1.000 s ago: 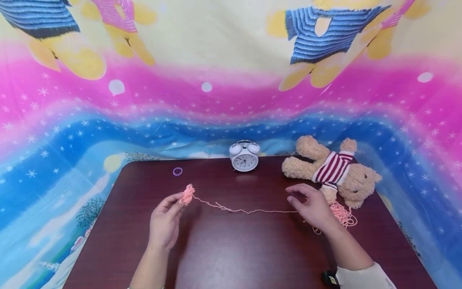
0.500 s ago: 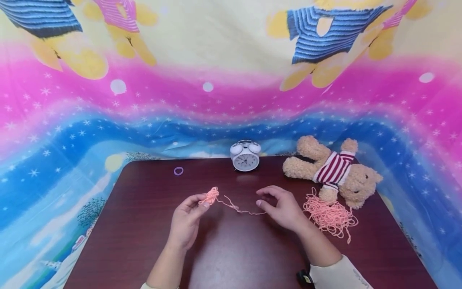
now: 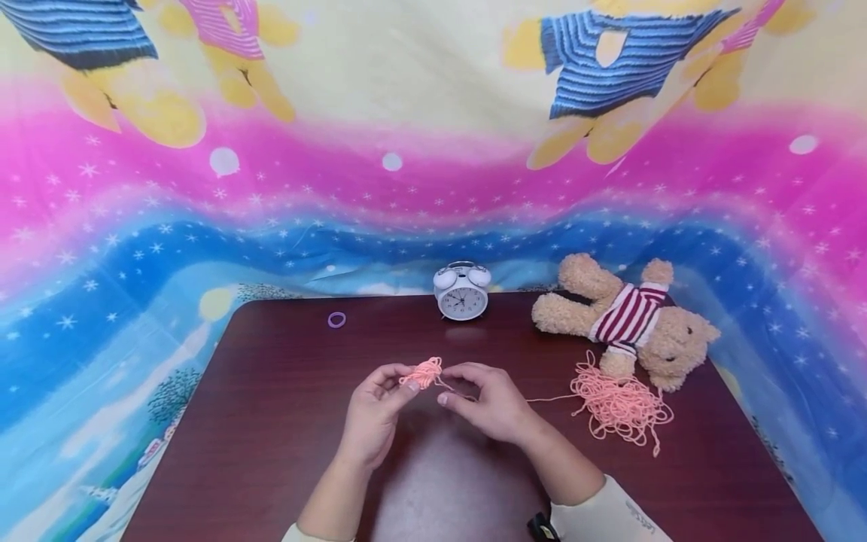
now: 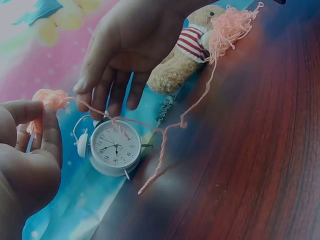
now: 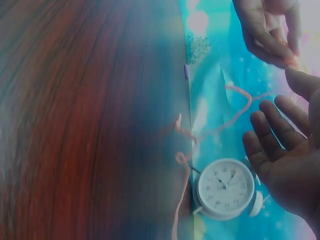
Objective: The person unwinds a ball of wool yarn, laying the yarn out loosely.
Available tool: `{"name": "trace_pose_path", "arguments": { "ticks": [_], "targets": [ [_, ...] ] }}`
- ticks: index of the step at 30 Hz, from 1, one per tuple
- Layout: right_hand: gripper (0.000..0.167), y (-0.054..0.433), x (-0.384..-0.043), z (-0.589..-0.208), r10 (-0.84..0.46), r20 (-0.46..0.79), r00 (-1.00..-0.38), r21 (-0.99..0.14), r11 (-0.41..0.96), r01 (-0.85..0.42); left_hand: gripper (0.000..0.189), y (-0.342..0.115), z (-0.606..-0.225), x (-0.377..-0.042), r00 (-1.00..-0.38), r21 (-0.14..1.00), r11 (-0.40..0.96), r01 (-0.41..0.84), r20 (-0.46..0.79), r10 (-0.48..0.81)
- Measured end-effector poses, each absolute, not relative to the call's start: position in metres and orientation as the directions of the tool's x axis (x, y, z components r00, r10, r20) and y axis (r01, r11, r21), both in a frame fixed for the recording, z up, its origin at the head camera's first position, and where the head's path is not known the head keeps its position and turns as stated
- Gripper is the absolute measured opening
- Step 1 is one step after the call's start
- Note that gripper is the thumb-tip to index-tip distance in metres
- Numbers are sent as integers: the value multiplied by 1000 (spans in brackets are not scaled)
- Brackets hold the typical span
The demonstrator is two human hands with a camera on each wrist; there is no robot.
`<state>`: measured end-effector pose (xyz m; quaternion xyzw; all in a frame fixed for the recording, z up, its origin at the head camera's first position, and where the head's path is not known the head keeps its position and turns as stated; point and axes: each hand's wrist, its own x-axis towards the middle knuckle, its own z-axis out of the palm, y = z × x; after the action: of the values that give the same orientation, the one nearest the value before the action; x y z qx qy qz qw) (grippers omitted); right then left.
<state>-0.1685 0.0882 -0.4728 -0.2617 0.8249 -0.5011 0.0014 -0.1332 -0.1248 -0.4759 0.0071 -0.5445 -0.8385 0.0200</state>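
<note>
In the head view my left hand point(image 3: 371, 415) pinches a small wound bundle of peach yarn point(image 3: 427, 371) between thumb and fingers, above the middle of the table. Close on its right is my right hand point(image 3: 500, 403), thumb and fingers apart and loosely bent. A yarn strand point(image 3: 550, 398) leads from the bundle past the right hand to a loose tangled yarn pile point(image 3: 625, 405). The left wrist view shows this strand sagging in the air, with a twisted yarn end point(image 4: 159, 162) dangling from it. Right fingers point(image 5: 270, 132) are spread beside the strand in the right wrist view.
A white twin-bell alarm clock point(image 3: 462, 299) stands at the table's back edge. To its left lies a purple ring point(image 3: 336, 320). A teddy bear point(image 3: 626, 312) in a striped shirt lies at the back right, one paw on the yarn pile. Printed cloth hangs behind the table point(image 3: 257, 452).
The left hand has moved right with the yarn bundle. My right hand has come left from the pile along the strand, so the two hands are now close together.
</note>
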Motion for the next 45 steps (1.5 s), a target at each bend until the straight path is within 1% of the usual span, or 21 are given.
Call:
{"name": "trace_pose_path", "arguments": {
  "ticks": [4, 10, 12, 21, 26, 33, 40, 45],
  "targets": [
    [24, 82, -166, -472, -428, 261, -865, -843, 335, -421, 26, -121, -476, -133, -999, 913, -407, 24, 13, -31],
    [8, 82, -165, -471, -413, 270, -870, -803, 402, -440, 32, -122, -476, -134, -999, 913, -408, 23, 10, -35],
    [5, 84, -165, -471, -411, 269, -871, -797, 413, -441, 35, -123, -475, -134, -999, 912, -411, 22, 6, -40],
    [3, 99, -168, -471, -401, 302, -865, -762, 444, -472, 38, -135, -476, -136, -997, 922, -387, 15, -14, -72],
    [5, 110, -170, -470, -395, 319, -862, -759, 439, -481, 38, -143, -477, -135, -995, 932, -362, 31, -5, -98],
    [4, 122, -173, -468, -372, 338, -865, -750, 449, -486, 44, -147, -479, -135, -997, 920, -392, 33, 5, -73],
    [4, 134, -172, -468, -353, 343, -871, -742, 466, -481, 38, -153, -481, -133, -995, 916, -399, 51, 14, -94],
    [3, 145, -171, -469, -332, 346, -877, -737, 482, -474, 37, -161, -479, -134, -990, 912, -409, 39, -22, -143]
  ]
}}
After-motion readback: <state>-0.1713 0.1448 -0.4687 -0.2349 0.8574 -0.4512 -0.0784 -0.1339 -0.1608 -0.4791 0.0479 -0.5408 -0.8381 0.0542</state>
